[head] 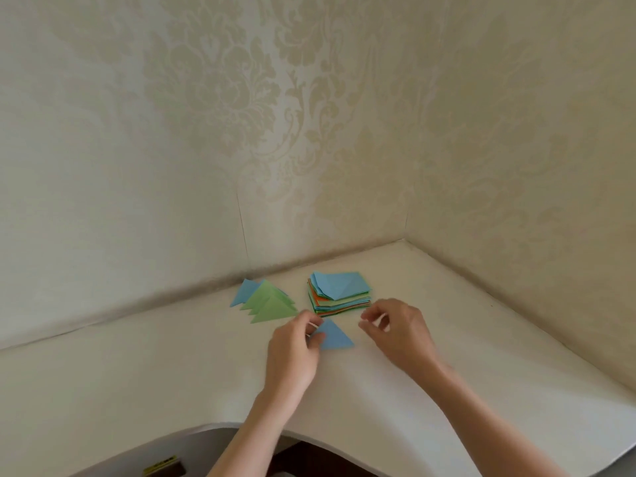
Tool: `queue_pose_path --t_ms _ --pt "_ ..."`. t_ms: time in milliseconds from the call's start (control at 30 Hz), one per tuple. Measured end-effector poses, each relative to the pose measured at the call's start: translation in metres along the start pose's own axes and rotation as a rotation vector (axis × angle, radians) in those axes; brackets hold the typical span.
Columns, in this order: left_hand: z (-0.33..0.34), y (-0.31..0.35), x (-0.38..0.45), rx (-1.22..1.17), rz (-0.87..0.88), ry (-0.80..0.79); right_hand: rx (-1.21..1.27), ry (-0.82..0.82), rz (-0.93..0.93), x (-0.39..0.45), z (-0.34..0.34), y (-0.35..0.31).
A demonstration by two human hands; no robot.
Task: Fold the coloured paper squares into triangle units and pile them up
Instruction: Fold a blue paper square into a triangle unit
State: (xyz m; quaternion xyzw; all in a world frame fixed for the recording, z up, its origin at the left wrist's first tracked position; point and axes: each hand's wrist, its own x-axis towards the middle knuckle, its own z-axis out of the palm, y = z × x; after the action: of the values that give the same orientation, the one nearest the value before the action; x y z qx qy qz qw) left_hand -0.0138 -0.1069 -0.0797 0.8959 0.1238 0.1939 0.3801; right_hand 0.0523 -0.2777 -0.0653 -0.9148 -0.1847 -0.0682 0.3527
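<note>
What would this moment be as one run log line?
left hand pinches blue folded paper triangle | right hand free beside stack of coloured paper squares | pile of green and blue triangles at left

Left hand (295,342) with pinched fingertips; right hand (395,327) loosely curled, raised

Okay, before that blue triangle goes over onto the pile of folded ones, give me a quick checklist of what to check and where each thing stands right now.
1. Blue triangle held: ok, the left hand pinches its left corner.
2. Fold finished and creased flat: cannot tell, it looks like a flat triangle but the layers do not show.
3. Right hand clear of the triangle: ok, it hovers beside it holding nothing.
4. Pile of folded triangles ready: ok, green units fanned out with a blue one behind, left of the triangle.
5. Stack of squares left to fold: ok, many sheets remain, blue on top.
</note>
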Motion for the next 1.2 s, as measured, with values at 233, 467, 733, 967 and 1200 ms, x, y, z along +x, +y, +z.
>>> queue_pose_path --t_ms 233,467,733,967,1200 --pt "-0.037 -0.051 0.045 0.032 -0.122 0.139 -0.084 0.047 -0.135 0.05 0.041 -0.016" --pt "-0.036 -0.072 0.058 0.136 -0.068 0.172 -0.232 0.056 -0.195 0.063 0.066 -0.006" --pt "-0.032 -0.078 0.061 0.167 -0.008 0.248 -0.281 0.26 -0.219 0.062 0.072 -0.008" --pt "-0.026 -0.052 0.045 0.096 0.18 0.293 -0.185 0.347 -0.243 0.052 0.04 -0.008" --pt "0.0 -0.008 0.003 -0.024 0.512 0.063 -0.291 0.415 -0.449 -0.009 -0.002 0.01"
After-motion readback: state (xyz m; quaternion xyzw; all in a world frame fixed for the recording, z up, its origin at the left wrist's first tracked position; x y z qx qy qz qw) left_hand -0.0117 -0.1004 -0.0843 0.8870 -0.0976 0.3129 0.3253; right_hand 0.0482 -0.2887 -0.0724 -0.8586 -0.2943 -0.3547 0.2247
